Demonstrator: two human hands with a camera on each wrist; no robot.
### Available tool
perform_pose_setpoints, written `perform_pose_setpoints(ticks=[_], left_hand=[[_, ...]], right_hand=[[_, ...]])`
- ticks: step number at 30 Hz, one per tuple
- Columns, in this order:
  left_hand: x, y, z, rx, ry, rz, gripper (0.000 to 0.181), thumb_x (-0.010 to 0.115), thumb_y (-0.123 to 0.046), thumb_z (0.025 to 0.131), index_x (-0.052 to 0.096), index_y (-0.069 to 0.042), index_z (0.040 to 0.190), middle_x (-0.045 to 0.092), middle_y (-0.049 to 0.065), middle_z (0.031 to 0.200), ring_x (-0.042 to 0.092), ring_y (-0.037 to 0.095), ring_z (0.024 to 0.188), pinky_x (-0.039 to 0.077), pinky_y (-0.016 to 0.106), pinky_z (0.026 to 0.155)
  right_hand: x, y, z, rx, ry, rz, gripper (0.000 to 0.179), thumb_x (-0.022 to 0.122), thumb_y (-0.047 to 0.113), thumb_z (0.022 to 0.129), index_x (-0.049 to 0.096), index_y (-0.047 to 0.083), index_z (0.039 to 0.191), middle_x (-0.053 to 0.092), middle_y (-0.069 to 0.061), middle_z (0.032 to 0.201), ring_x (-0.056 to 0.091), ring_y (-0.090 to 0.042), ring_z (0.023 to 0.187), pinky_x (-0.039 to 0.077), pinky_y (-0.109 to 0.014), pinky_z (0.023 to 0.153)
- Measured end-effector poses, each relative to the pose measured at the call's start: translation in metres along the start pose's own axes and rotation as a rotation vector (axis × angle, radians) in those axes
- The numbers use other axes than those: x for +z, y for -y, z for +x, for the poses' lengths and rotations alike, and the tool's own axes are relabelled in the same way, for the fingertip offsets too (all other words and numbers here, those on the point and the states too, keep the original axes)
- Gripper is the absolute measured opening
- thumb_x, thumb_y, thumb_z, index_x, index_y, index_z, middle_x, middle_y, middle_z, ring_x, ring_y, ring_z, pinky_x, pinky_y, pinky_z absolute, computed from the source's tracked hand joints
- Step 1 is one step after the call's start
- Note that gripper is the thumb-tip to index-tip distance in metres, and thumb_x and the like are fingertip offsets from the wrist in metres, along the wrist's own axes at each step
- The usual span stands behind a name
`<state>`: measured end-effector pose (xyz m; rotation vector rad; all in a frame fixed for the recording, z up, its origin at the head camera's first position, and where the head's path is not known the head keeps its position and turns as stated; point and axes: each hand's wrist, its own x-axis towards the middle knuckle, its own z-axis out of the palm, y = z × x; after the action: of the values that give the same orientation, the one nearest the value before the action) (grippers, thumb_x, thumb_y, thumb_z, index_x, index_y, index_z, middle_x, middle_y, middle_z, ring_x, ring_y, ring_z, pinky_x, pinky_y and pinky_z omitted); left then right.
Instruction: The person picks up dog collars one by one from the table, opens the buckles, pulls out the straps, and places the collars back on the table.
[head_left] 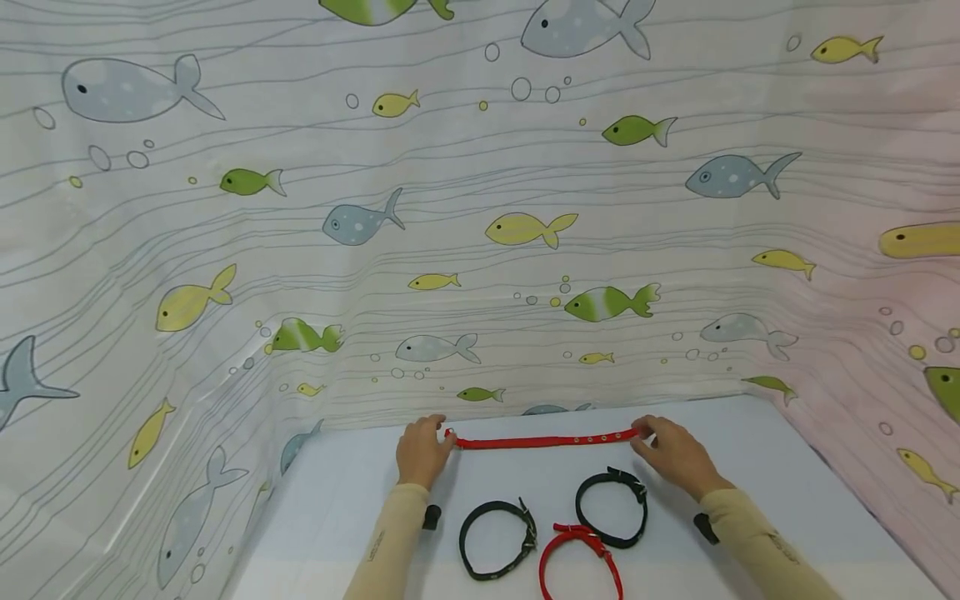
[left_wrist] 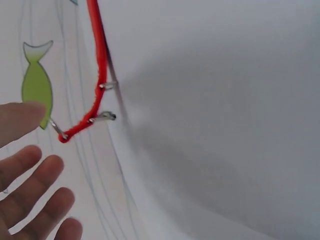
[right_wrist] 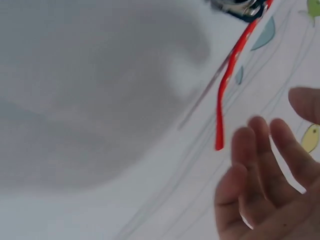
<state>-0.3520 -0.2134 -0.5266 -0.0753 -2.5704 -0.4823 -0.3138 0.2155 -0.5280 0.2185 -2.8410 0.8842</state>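
A red buckle collar (head_left: pixel 540 442) lies stretched out nearly straight across the far part of the white table. Its buckle end is at the left, and the end with metal eyelets is at the right. My left hand (head_left: pixel 422 452) is beside the buckle end; in the left wrist view its fingers (left_wrist: pixel 47 172) are spread, with the metal buckle (left_wrist: pixel 103 117) just beyond them. At the other end is my right hand (head_left: pixel 675 457). The right wrist view shows its loosely bent fingers (right_wrist: pixel 245 150) close to the red strap tip (right_wrist: pixel 219 135), with nothing gripped.
Nearer me lie a fastened black collar (head_left: pixel 462 537), a second black collar (head_left: pixel 578 504) to its right, and a red collar (head_left: pixel 592 542) touching that one at the front. A fish-patterned curtain (head_left: pixel 525 317) rises behind the table (head_left: pixel 337 500) and along both sides.
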Motion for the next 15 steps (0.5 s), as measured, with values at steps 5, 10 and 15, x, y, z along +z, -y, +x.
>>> perform_pose_setpoints(ticks=[5, 10, 15], left_hand=[[-0.006, -0.010, -0.006, 0.032, -0.114, 0.006, 0.026, 0.082, -0.020, 0.085, 0.076, -0.008, 0.106, 0.073, 0.008, 0.092, 0.063, 0.031, 0.083, 0.047, 0.043, 0.070], [-0.010, -0.020, -0.015, 0.062, -0.164, 0.020, 0.024, 0.081, -0.021, 0.087, 0.076, -0.009, 0.107, 0.074, 0.006, 0.090, 0.062, 0.028, 0.081, 0.046, 0.040, 0.068], [-0.013, -0.031, -0.021, 0.080, -0.159, 0.005, 0.023, 0.080, -0.024, 0.088, 0.076, -0.010, 0.106, 0.073, 0.004, 0.085, 0.062, 0.026, 0.080, 0.045, 0.038, 0.067]], right_hand=[[0.004, 0.013, -0.010, 0.029, 0.188, -0.039, 0.031, 0.076, 0.031, 0.092, 0.070, 0.007, 0.111, 0.066, -0.002, 0.094, 0.061, -0.018, 0.084, 0.052, -0.039, 0.068], [0.013, 0.014, -0.017, 0.042, 0.260, -0.060, 0.030, 0.080, 0.032, 0.087, 0.070, 0.008, 0.102, 0.065, -0.001, 0.087, 0.060, -0.016, 0.079, 0.052, -0.040, 0.069], [0.020, 0.011, -0.019, 0.045, 0.251, -0.067, 0.025, 0.083, 0.027, 0.085, 0.070, 0.010, 0.097, 0.063, 0.002, 0.081, 0.057, -0.014, 0.074, 0.050, -0.037, 0.065]])
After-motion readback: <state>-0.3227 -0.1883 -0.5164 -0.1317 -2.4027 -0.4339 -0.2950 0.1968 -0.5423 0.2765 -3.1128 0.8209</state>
